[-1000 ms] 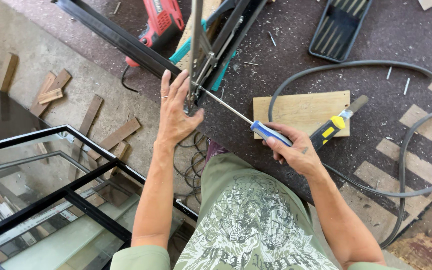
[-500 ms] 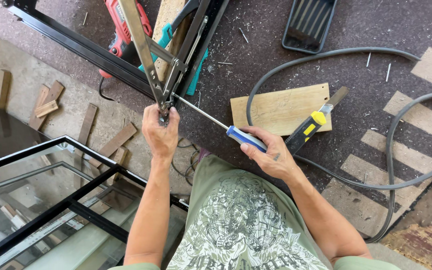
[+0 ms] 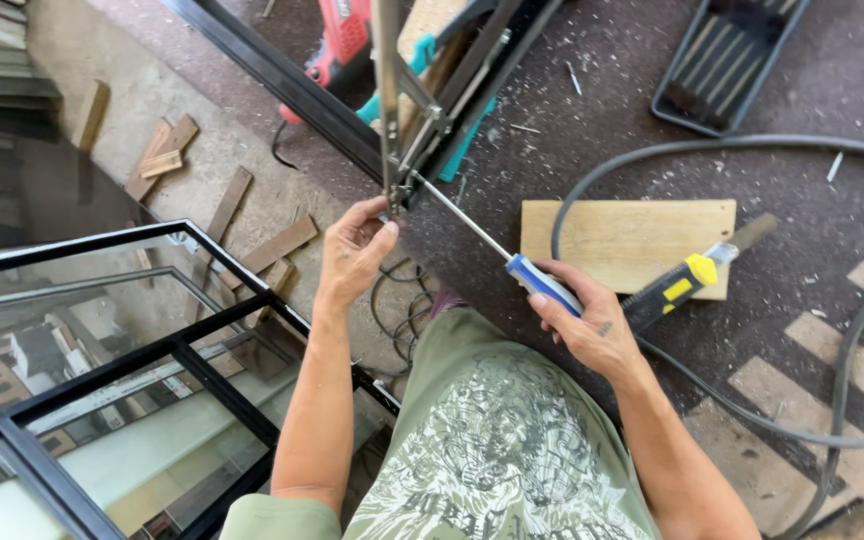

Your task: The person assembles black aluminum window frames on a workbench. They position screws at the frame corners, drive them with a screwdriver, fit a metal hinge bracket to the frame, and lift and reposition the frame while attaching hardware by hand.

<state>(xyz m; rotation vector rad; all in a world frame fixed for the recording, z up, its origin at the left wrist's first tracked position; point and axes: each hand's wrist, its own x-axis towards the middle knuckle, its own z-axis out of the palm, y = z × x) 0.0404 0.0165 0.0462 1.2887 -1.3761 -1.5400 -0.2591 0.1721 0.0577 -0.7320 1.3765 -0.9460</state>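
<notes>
While the left hand (image 3: pixel 355 250) pinches the lower end of a thin metal bar (image 3: pixel 388 100) w/ thumb & fingertips, the right hand (image 3: pixel 584 325) is clenched round the blue handle of a long screwdriver (image 3: pixel 500 252). Its shaft runs up-left, tip meeting the bar's end just beside the left fingertips; whether a screw sits there is too small to tell. Bar belongs to a dark metal frame (image 3: pixel 282 80) lying across the floor. Near the right hand: a wooden board (image 3: pixel 622 240), a yellow-black tool (image 3: pixel 687 280) partly on it, a grey hose (image 3: pixel 712 150) looping over. Black glazed frame (image 3: pixel 182 350) lies lower left, red power tool (image 3: pixel 344 40) up top.
</notes>
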